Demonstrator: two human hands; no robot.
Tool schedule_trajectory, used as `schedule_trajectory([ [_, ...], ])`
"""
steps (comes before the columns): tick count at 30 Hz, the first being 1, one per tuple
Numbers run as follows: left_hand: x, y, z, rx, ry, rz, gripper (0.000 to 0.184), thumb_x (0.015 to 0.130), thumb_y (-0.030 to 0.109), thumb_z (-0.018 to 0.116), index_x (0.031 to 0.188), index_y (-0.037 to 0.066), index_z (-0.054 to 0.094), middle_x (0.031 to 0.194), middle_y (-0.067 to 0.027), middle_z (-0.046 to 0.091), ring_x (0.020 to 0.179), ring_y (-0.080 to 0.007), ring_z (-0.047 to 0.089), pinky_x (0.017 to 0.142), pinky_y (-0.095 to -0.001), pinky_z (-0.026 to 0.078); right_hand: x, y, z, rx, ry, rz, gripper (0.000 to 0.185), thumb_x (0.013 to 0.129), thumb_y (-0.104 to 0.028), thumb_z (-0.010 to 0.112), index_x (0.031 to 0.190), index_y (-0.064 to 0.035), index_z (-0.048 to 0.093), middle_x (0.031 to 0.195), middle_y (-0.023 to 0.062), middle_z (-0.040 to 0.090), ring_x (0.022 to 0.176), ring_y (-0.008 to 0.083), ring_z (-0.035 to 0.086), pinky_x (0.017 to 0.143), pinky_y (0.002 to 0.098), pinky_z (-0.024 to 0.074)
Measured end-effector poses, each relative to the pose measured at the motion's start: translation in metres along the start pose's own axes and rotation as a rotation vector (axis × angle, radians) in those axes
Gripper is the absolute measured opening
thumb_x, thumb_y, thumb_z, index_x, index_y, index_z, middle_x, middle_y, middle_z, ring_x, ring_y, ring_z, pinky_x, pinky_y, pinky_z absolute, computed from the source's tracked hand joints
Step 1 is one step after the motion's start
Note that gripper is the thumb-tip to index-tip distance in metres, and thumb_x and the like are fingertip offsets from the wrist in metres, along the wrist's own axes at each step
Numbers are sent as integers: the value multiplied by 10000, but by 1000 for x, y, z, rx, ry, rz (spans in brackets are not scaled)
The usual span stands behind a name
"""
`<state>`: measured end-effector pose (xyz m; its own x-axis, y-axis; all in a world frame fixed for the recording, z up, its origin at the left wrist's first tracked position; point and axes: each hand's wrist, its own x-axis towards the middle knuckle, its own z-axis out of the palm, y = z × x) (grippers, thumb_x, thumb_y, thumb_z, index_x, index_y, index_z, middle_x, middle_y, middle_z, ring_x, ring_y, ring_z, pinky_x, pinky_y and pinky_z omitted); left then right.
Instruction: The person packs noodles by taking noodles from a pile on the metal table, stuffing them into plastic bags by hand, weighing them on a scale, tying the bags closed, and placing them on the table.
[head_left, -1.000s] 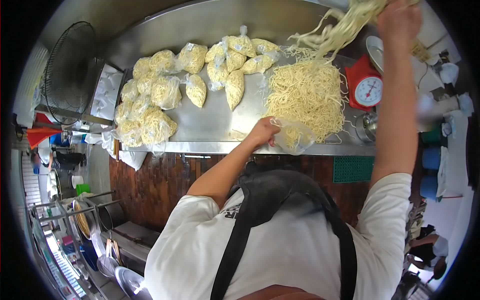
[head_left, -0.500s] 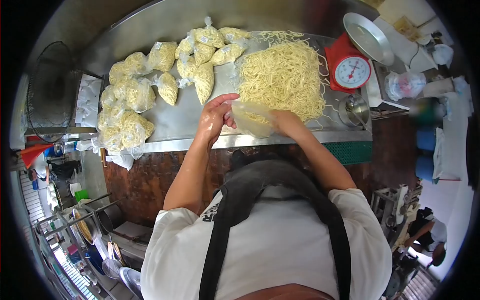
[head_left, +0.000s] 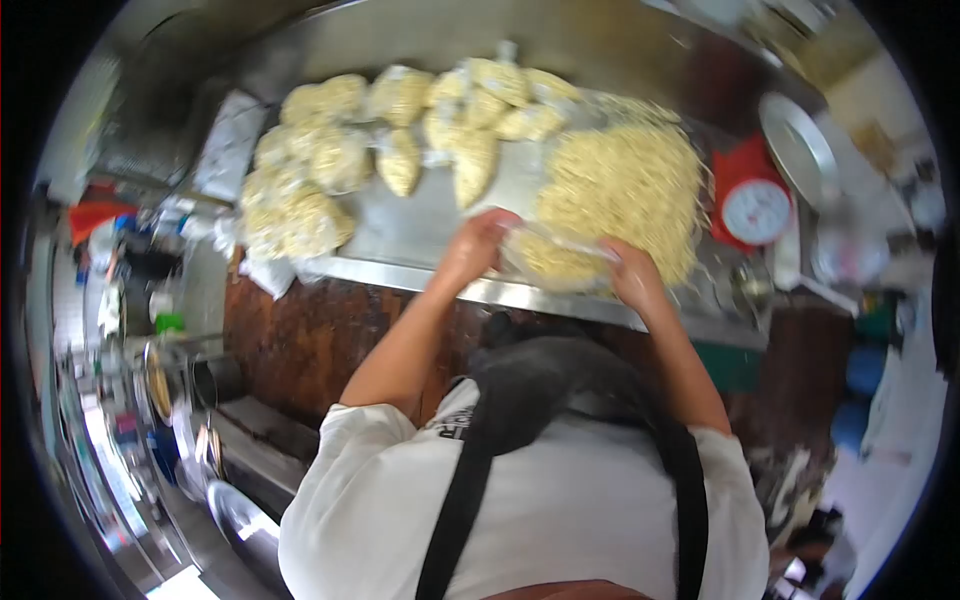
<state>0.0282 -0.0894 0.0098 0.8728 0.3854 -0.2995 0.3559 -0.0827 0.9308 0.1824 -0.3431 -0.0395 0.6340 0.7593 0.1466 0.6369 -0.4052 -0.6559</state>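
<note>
A clear plastic bag (head_left: 556, 262) with noodles in its lower part hangs stretched between my two hands, above the table's front edge. My left hand (head_left: 478, 248) grips the bag's left upper corner, fingers closed. On the other side, my right hand (head_left: 634, 274) pinches the right end of its rim. Just beyond the bag spreads a large heap of loose pale-yellow noodles (head_left: 625, 185). Motion blur softens the fingers, and how much the bag holds is hard to make out.
Several filled noodle bags (head_left: 300, 205) crowd the left of the steel table (head_left: 400, 235). A red dial scale (head_left: 752, 205) with a round metal pan (head_left: 798, 148) stands at the right, near a metal bowl (head_left: 745, 285). Racks (head_left: 190, 350) line the left side.
My right hand has moved from the bag's mouth to its right rim, and the bag is now pulled taut between both hands. The whole view has shifted and tilted.
</note>
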Motion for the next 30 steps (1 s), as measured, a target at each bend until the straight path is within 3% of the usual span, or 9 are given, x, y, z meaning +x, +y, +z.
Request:
schedule_trajectory([
  [3,-1,-15,2,-76,63,-20,250,1013,231,494,981,39,650,703,-58,578,465,-126,516,473,-298,476,11,-11,-10,-107,-366,204,285,847,-117,611,1124,-75,662,1057,210,646,980,408,603,844,450,489],
  [6,-5,-14,12,-112,105,18,241,1009,219,502,981,31,651,661,-41,570,517,-120,531,484,-297,468,18,-41,-13,-312,-344,130,303,809,-152,687,1093,-48,665,1111,223,606,1002,401,584,856,434,482],
  [9,-19,11,25,-134,16,21,295,1031,274,485,1001,29,647,669,-14,561,531,-93,523,515,-261,479,38,-67,3,-77,79,-226,314,788,-189,738,1039,-15,664,1127,225,579,1004,376,578,858,427,473],
  [12,-23,16,27,-190,-1,20,298,1033,274,482,1008,27,648,673,-15,568,543,-90,530,529,-257,485,55,-43,24,37,-361,-180,244,804,-171,732,968,-2,668,1044,211,615,933,343,604,819,432,474],
  [15,-19,-2,23,-242,13,10,305,1033,278,482,1019,24,649,673,-15,574,535,-87,531,517,-256,479,59,-55,15,77,-303,-28,197,828,-156,716,926,7,664,909,197,653,804,324,624,736,411,486],
  [18,-20,-12,14,-269,48,-28,308,1033,277,479,1035,23,654,658,-26,572,511,-100,534,504,-268,477,69,-82,-11,166,-151,4,164,862,-150,688,889,10,661,725,158,639,643,273,605,629,376,480],
  [24,-14,-3,11,-77,65,19,280,1011,253,513,1011,28,681,679,-44,603,509,-112,544,500,-279,498,104,-146,-87,350,-10,90,184,898,-166,666,879,17,661,609,71,571,604,121,582,574,298,463],
  [26,-11,-15,17,-117,59,47,252,1004,229,526,1023,28,677,734,-43,622,532,-102,553,498,-265,510,119,-174,-122,269,173,-35,157,924,-138,639,885,13,647,655,57,598,630,102,593,576,275,465],
  [30,2,-34,15,-130,67,102,143,965,159,596,962,24,643,749,-37,615,537,-90,562,488,-254,504,141,-181,-143,646,637,-484,94,959,-77,592,941,4,638,829,56,630,678,106,626,636,265,504],
])
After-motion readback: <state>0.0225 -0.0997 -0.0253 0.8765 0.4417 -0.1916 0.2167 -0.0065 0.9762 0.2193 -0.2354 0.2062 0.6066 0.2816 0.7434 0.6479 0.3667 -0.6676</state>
